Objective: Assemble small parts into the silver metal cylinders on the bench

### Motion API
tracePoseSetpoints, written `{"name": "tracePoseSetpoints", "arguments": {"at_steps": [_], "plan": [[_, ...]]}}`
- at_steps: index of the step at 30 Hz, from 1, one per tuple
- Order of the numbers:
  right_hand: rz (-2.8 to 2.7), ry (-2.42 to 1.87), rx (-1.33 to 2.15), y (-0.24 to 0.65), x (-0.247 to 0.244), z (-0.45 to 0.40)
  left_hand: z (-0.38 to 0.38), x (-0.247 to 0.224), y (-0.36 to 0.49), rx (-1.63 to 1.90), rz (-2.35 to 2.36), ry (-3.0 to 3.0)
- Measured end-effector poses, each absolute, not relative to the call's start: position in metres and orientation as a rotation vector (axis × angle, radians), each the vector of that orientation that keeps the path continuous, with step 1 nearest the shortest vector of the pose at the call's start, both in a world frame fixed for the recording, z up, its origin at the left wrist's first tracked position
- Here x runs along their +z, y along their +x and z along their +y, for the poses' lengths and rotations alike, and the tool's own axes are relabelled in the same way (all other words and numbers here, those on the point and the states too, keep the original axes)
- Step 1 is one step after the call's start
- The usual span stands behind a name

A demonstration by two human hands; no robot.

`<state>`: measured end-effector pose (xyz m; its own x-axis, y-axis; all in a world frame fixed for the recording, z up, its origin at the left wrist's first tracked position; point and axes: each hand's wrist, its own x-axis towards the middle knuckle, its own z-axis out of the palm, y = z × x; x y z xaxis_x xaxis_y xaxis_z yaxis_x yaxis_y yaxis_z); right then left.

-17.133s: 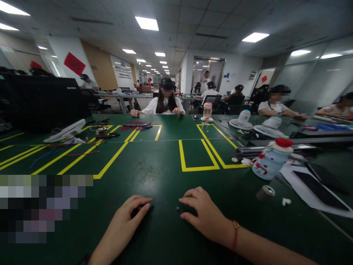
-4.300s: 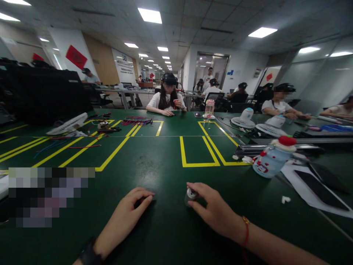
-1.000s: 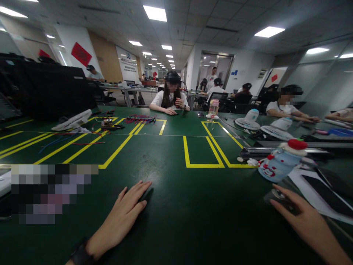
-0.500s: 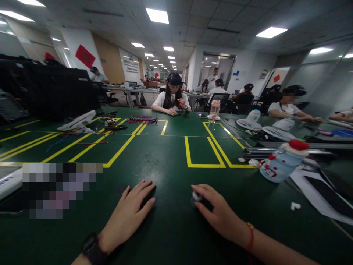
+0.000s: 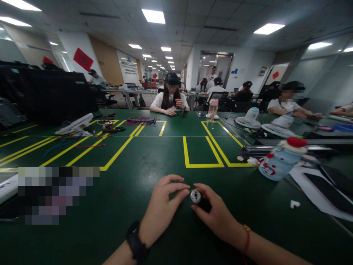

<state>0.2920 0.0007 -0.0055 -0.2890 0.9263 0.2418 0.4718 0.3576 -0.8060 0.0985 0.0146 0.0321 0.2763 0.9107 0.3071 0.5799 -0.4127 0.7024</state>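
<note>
A small silver metal cylinder point(image 5: 195, 196), with dark holes in its round end face, is in my right hand point(image 5: 217, 213). The thumb and fingers of that hand curve around its right side, and the end face is tilted toward me. Just left of the cylinder is my left hand point(image 5: 165, 206), its fingers bent and the thumb and index tips close together, pointing at the cylinder. Nothing shows in the left hand; whether its fingertips touch the metal I cannot tell. The green table point(image 5: 124, 206) lies under both hands.
A blue snowman bottle point(image 5: 280, 162) with a red lid stands right, beside a dark phone-like slab point(image 5: 325, 191) on white paper. White fans point(image 5: 248, 117) and bundled wires point(image 5: 142, 120) lie farther back. A person point(image 5: 171, 95) sits opposite. Yellow tape point(image 5: 204, 165) marks the tabletop.
My left hand has moved right from flat on the table to beside the cylinder, its fingers now bent. In my right hand the cylinder's end face has turned toward me.
</note>
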Motion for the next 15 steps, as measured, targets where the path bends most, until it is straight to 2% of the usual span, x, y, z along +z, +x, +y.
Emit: {"name": "tracePoseSetpoints", "arguments": {"at_steps": [7,12,15], "plan": [[-1.953,-1.215,0.733,0.291,-0.004,-0.001,0.012,-0.003,0.08,0.55,1.453,2.318],[-1.895,-1.242,0.714,0.296,-0.001,-0.005,0.015,-0.005,0.075,0.582,1.406,2.275],[-1.878,-1.342,0.581,0.329,0.001,-0.007,0.014,-0.001,0.054,0.68,1.389,2.16]]}}
